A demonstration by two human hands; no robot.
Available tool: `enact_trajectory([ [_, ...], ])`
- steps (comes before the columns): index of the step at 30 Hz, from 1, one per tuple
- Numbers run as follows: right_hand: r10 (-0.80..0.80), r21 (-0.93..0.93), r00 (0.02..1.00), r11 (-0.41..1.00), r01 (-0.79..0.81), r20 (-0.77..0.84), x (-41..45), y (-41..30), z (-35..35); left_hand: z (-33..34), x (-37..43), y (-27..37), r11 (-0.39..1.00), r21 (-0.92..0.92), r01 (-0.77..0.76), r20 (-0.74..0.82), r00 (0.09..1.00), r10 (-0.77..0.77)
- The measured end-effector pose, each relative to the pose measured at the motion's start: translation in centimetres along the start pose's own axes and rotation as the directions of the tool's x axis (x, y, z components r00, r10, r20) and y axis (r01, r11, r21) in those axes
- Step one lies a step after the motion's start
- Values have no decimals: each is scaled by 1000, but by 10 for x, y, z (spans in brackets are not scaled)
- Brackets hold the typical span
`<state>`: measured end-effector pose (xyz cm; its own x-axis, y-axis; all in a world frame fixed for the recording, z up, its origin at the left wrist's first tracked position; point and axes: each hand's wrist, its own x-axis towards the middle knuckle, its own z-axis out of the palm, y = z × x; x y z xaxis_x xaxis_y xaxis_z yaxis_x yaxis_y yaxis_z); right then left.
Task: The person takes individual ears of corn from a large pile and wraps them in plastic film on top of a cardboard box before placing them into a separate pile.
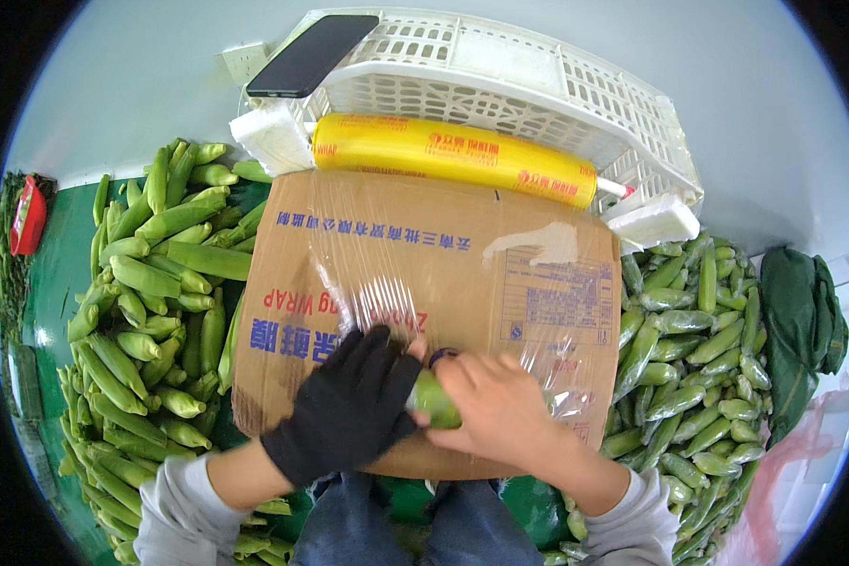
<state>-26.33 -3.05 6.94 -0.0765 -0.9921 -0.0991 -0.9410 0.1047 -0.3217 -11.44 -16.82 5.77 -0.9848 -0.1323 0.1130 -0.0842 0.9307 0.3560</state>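
Note:
Both hands hold one green ear of corn (435,400) over the cardboard sheet (439,233), near its front edge. My left hand (350,407), in a black glove, grips its left part. Bare and wearing a dark ring, my right hand (492,407) closes around the right part. Much of the ear is hidden by the fingers. Clear cling film (385,290) stretches over the cardboard from a yellow film roll (460,157) at the back. Shiny film also shows just right of my right hand.
Unwrapped corn ears (156,276) are heaped at left, film-wrapped ears (707,354) at right. A white plastic crate (502,60) stands behind the roll, with a black phone (315,56) on it. White foam blocks (654,223) flank the roll. A dark green bag (796,332) lies far right.

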Motion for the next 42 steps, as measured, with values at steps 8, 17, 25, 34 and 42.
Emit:
enact_trajectory([
  [8, -89, -211, 946, 977, 22, -312, 60, 40, -5, -9, 143, -91, 980, 201, 10, 275, 959, -66],
  [17, -247, 393, 842, 919, 45, 480, -44, -26, -5, -15, 144, -89, 994, 34, 106, 298, 948, -111],
  [25, 25, 754, 861, -497, -431, 509, -66, -4, 8, 14, 39, 8, 853, -445, -272, -449, 892, 50],
  [34, -386, 310, 919, -866, -391, 80, -20, -38, 53, 13, 64, -5, -740, -653, -159, 53, 966, -254],
  [42, 303, 385, 937, 897, -217, -177, -36, 2, 7, 41, 24, -28, -300, -900, -315, 91, 540, -837],
])
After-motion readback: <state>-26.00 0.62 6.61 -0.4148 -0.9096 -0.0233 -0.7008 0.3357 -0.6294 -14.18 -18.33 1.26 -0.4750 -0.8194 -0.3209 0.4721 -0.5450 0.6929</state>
